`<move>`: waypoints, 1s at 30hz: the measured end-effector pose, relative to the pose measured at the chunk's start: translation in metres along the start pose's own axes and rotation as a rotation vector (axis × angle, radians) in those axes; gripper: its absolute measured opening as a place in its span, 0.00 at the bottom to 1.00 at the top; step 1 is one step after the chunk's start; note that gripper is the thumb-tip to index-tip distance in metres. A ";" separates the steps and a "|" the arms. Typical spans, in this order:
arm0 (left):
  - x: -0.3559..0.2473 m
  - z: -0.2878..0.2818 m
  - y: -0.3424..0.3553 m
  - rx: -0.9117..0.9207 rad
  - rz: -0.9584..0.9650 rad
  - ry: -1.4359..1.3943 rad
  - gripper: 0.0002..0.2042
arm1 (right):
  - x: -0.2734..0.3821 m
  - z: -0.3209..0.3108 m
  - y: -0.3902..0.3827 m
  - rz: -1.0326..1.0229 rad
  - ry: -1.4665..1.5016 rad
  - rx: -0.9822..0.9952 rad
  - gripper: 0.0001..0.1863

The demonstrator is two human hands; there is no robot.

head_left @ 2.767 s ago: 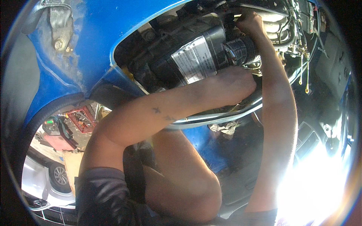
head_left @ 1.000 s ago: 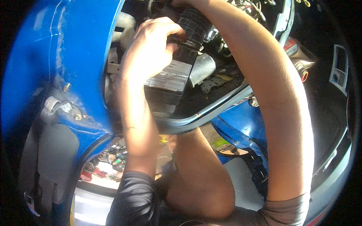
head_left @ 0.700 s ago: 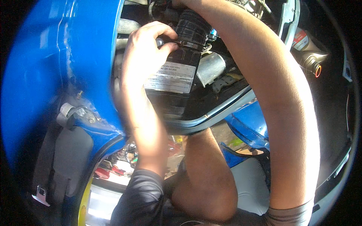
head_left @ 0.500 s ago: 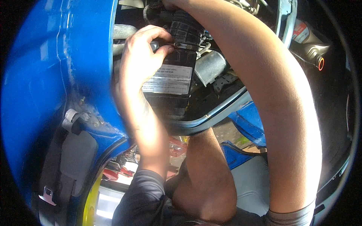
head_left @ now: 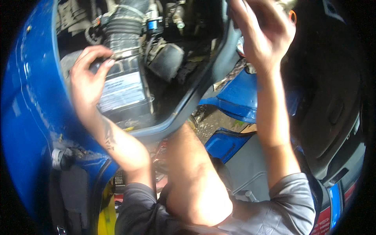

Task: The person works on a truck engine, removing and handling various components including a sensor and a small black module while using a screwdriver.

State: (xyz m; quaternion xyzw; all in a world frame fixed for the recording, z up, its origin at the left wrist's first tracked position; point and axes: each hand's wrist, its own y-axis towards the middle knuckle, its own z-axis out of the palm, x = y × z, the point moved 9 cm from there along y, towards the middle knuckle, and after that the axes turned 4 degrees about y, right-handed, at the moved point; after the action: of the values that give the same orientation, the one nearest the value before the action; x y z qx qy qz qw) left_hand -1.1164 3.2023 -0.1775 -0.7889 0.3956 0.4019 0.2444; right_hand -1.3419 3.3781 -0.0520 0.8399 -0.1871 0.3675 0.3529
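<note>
My left hand (head_left: 87, 80) is at the black air filter box (head_left: 137, 105), which bears a white label (head_left: 122, 91). Its thumb and forefinger pinch the end of a metal hose clamp (head_left: 126, 54), where the ribbed black air hose (head_left: 124, 26) meets the box. A dark rounded part shows behind these fingers. Raised at the upper right is my right hand (head_left: 268, 35), over the rim of the vehicle opening. Motion smears its fingers, and the upper edge cuts some off, so I cannot make out whether it holds anything. Behind it shows a bottle's orange-ringed mouth (head_left: 293, 16).
A grey box-shaped part (head_left: 167, 62) sits right of the hose. The opening's grey-blue rim (head_left: 188, 107) curves below the engine parts. Blue body panel (head_left: 33, 90) lies at left, with a seat belt (head_left: 58, 196) below it. My bare knee (head_left: 196, 188) rises between my arms.
My right hand has come out from deep among the engine parts to the upper right. My left hand stays pinched at the hose clamp. The whole view has shifted.
</note>
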 end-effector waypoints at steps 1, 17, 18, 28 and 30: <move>0.000 -0.002 -0.001 0.013 0.017 0.008 0.09 | -0.028 -0.028 -0.031 0.132 -0.005 -0.060 0.05; 0.006 0.014 -0.001 0.056 -0.188 0.086 0.13 | -0.243 -0.027 -0.219 0.828 -0.430 0.110 0.11; 0.014 0.007 -0.004 0.053 -0.206 0.052 0.14 | -0.241 -0.007 -0.210 0.804 -0.480 0.221 0.12; 0.009 -0.035 0.018 0.276 -0.234 -0.237 0.19 | -0.250 -0.050 -0.227 0.932 0.043 -0.331 0.13; 0.029 -0.078 0.015 -0.039 -0.262 0.025 0.17 | -0.180 -0.065 -0.191 0.886 0.261 -0.514 0.10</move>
State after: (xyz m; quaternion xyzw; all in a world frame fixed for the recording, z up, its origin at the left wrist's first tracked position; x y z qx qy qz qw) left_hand -1.0843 3.1266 -0.1587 -0.8432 0.2844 0.3645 0.2743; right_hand -1.3824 3.5653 -0.2430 0.5139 -0.5627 0.5254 0.3785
